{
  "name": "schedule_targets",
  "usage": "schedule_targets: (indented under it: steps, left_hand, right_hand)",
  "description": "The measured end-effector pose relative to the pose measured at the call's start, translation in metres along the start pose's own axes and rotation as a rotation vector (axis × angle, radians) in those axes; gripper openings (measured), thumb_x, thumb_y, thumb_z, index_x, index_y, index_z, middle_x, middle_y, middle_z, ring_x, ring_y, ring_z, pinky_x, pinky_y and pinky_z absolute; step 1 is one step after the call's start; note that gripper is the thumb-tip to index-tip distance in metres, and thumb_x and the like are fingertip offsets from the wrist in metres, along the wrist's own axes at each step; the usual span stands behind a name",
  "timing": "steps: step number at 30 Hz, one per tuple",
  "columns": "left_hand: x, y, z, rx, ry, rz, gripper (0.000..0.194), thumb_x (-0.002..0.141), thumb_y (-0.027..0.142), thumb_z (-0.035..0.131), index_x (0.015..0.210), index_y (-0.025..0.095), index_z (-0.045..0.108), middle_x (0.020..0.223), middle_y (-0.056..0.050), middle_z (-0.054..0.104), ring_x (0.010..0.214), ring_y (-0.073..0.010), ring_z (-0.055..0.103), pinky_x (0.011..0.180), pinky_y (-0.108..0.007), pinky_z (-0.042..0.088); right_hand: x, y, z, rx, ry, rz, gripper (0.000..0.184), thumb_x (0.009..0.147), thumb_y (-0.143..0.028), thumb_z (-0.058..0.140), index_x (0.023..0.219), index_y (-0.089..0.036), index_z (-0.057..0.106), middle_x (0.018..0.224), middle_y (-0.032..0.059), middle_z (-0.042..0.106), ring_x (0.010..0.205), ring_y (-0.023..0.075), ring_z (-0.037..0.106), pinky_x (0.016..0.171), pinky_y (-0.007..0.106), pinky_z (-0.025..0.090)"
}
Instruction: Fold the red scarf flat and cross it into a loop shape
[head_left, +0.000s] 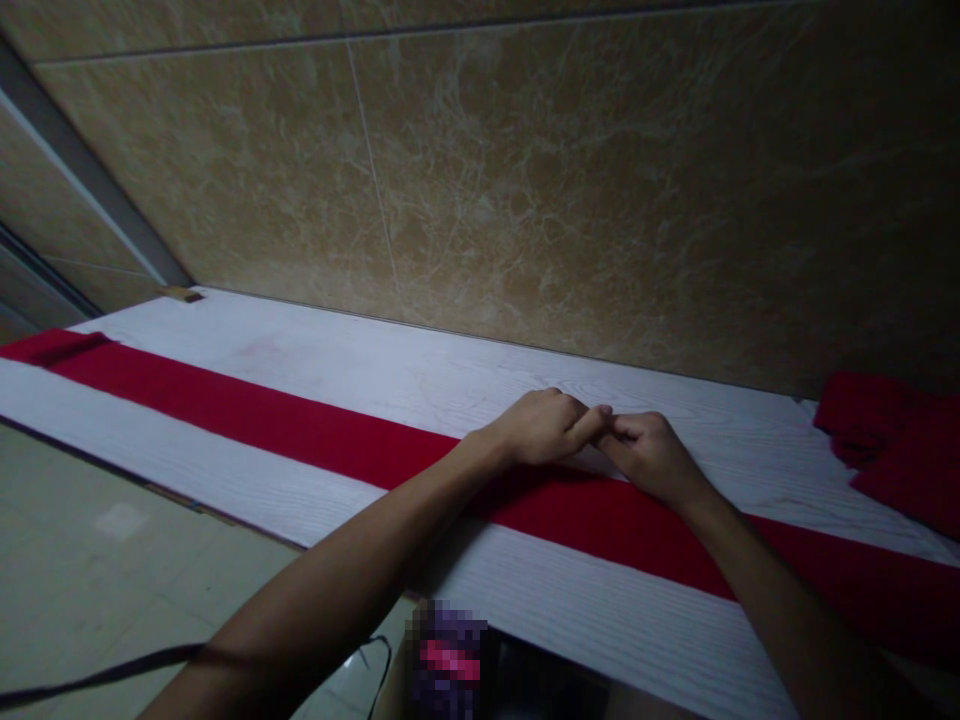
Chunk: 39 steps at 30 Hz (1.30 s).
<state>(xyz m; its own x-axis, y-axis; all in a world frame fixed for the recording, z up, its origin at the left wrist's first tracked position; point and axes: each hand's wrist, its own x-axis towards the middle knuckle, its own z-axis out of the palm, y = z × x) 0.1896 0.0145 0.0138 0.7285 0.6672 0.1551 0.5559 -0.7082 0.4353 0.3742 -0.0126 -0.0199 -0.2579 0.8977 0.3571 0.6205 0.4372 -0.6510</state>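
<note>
A long red cloth strip [300, 420] runs lengthwise across a white wood-grain board [375, 350], its far left end folded over. Above the strip's middle, my left hand [551, 428] and my right hand [649, 450] meet with fingertips touching. Both have curled, closed fingers in a pinch. Whatever lies between the fingertips, if anything, is too small or hidden to make out. My forearms cross over the strip and cover parts of it.
A crumpled red cloth [892, 440] lies at the board's right. A small wooden piece [181, 294] sits at its far left corner. Behind rises a brown marbled tile wall [525, 180]. Pale floor [90, 540] shows lower left, where a dark strap [97, 685] hangs.
</note>
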Motion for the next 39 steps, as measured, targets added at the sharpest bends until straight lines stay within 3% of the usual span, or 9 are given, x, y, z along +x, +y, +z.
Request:
schedule_targets:
  steps: [13,26,30,33,36,39]
  left_hand:
    - [0.0,0.0,0.001,0.026,-0.01,-0.011,0.068,0.109,0.048,0.026,0.075,0.012,0.073,0.063,-0.006,0.063,0.054,-0.013,0.046,0.06,-0.029,0.03]
    - [0.0,-0.008,0.003,0.071,-0.005,0.027,0.064,0.108,0.054,0.027,0.1,0.016,0.077,0.085,-0.011,0.075,0.074,-0.021,0.067,0.07,-0.03,0.041]
    - [-0.006,-0.006,-0.006,0.157,0.025,0.071,0.057,0.109,0.05,0.028,0.104,0.016,0.074,0.1,-0.012,0.076,0.092,-0.0234,0.069,0.087,-0.035,0.046]
    - [-0.019,-0.004,-0.007,0.203,0.042,0.074,0.05,0.109,0.046,0.03,0.117,0.016,0.07,0.119,-0.012,0.073,0.116,-0.026,0.064,0.107,-0.045,0.041]
    - [-0.031,-0.007,-0.001,0.168,-0.01,0.047,0.048,0.109,0.045,0.03,0.135,0.02,0.062,0.145,-0.011,0.062,0.144,-0.0289,0.046,0.123,-0.058,0.025]
    - [-0.033,-0.012,0.003,0.147,-0.047,0.004,0.052,0.109,0.049,0.029,0.147,0.022,0.053,0.159,-0.013,0.048,0.156,-0.0314,0.029,0.124,-0.067,0.016]
  right_hand:
    - [0.0,0.001,0.001,0.002,0.009,-0.001,0.065,0.085,-0.073,0.053,0.047,-0.021,0.043,0.047,-0.0016,0.038,0.046,0.0102,0.035,0.045,0.027,0.027]
    - [0.002,0.009,-0.001,-0.02,0.03,-0.009,0.063,0.086,-0.072,0.052,0.049,-0.022,0.043,0.048,-0.0012,0.037,0.048,0.0117,0.036,0.045,0.028,0.027]
    - [0.002,0.008,-0.005,-0.027,0.041,-0.023,0.062,0.089,-0.07,0.049,0.051,-0.021,0.044,0.051,-0.0016,0.039,0.05,0.0121,0.038,0.049,0.028,0.03]
    - [0.002,0.008,-0.007,-0.041,0.067,-0.021,0.063,0.09,-0.07,0.05,0.05,-0.022,0.037,0.051,-0.0029,0.033,0.05,0.011,0.034,0.049,0.028,0.028]
    - [0.001,0.008,-0.005,-0.051,0.083,-0.028,0.065,0.089,-0.073,0.048,0.05,-0.023,0.035,0.05,-0.0035,0.031,0.049,0.0108,0.033,0.048,0.028,0.027]
    - [0.001,0.008,-0.004,-0.059,0.081,-0.04,0.067,0.089,-0.077,0.045,0.05,-0.024,0.035,0.05,-0.0038,0.031,0.049,0.0111,0.033,0.048,0.028,0.027]
